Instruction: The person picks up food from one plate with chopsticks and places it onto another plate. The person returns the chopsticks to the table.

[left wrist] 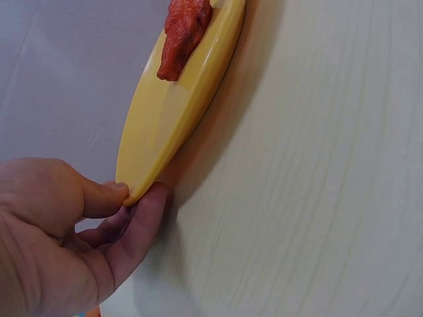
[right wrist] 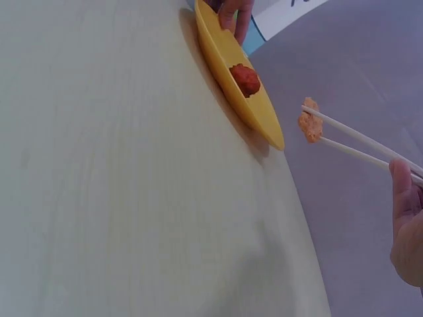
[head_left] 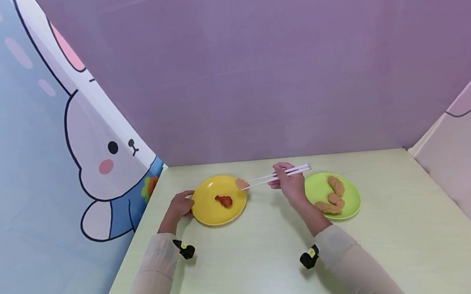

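My left hand (head_left: 182,203) pinches the left rim of a yellow plate (head_left: 204,209), thumb on top and fingers beneath, as the left wrist view shows. On the plate lies a reddish-brown piece that looks like a fried chicken drumette (head_left: 224,201). My right hand (head_left: 291,185) grips a pair of white chopsticks (head_left: 267,179). Between their tips is a small light-brown fried piece (right wrist: 309,121), held in the air. In the head view this piece overlaps the plate's right rim; the right wrist view shows it off the plate's edge.
A green plate (head_left: 352,199) with several light-brown fried pieces (head_left: 336,186) sits to the right, beside my right forearm. The pale wooden table (head_left: 253,263) meets a purple wall (head_left: 283,78) at the back. A wall with a cartoon rabbit (head_left: 98,166) rises at the left.
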